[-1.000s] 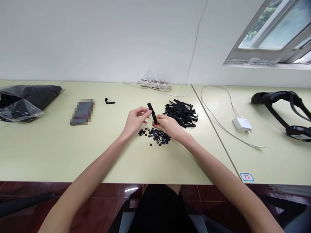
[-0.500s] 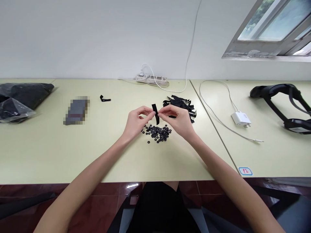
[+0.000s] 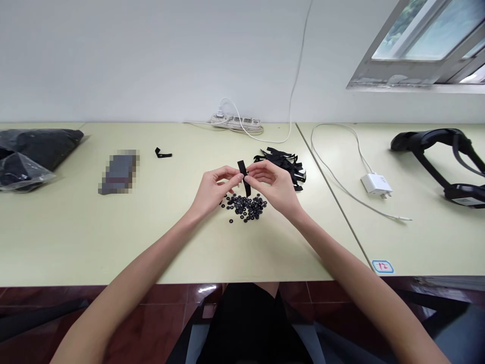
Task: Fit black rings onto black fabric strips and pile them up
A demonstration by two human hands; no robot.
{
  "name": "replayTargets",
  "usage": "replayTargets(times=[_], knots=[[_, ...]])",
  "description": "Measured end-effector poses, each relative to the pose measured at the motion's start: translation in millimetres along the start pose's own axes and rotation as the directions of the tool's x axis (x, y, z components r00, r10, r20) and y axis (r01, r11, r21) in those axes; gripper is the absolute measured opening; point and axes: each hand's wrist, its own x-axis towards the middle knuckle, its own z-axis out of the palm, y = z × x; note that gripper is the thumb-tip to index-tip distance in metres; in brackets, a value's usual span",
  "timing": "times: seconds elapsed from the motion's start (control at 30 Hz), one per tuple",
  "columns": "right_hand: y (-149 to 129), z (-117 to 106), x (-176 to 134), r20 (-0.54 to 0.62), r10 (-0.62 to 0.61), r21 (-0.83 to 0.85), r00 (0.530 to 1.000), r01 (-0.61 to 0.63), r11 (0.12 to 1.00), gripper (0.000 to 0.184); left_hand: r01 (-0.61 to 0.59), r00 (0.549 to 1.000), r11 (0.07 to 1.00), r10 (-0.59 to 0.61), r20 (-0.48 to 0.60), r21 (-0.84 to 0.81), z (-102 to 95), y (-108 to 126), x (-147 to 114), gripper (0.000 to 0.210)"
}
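Ring heap (image 3: pixel 248 206): small, black, loose on the surface (image 3: pixel 212 258). Just beyond the heap: one black strip (image 3: pixel 247 188), your left hand (image 3: pixel 214 189) and your right hand (image 3: pixel 276 184) each pinching its middle in a fingertip grip. Farther, right of the heap: a strip pile (image 3: pixel 282 161). Farthest, behind the heap: a socket bar (image 3: pixel 238 123).
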Motion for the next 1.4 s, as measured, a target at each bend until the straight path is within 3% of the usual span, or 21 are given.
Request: replayTargets(times=[0.23,0.6,0.93,1.27,1.33,1.4], knots=[[0.5,-2.5,1.3,0.026,0.079,0.064,0.997,-0.080,0.995,0.023,0.007,0.999,1.000,-0.006,0.032,-0.023,-3.3,0.5,-0.1,0.020],[3.9,-6.4,1.0,0.136,-0.001,-0.146,0.991,0.021,0.989,0.017,0.066,0.991,0.997,-0.060,0.118,-0.044,-3.8,-4.1,1.8,0.019],[5.9,-8.4,1.2,0.180,-0.040,-0.126,0.983,0.064,0.990,0.020,0.123,0.985,0.991,-0.115,0.130,-0.058,-2.8,-0.4,0.6,0.018],[12.3,-3.6,1.8,0.192,-0.017,-0.134,0.981,0.043,0.990,0.019,0.089,0.983,0.996,-0.086,0.163,-0.011,-2.9,-11.3,5.5,0.022],[15.6,-4.0,3.1,0.185,0.028,-0.135,0.982,-0.002,0.991,0.018,0.075,0.990,0.997,-0.071,0.118,-0.026,-5.4,-15.0,9.9,0.021],[19.2,-6.2,4.4,0.164,0.053,-0.164,0.985,-0.026,0.986,0.018,0.062,0.998,0.997,-0.062,0.001,-0.042,-12.9,-19.1,15.7,0.020]])
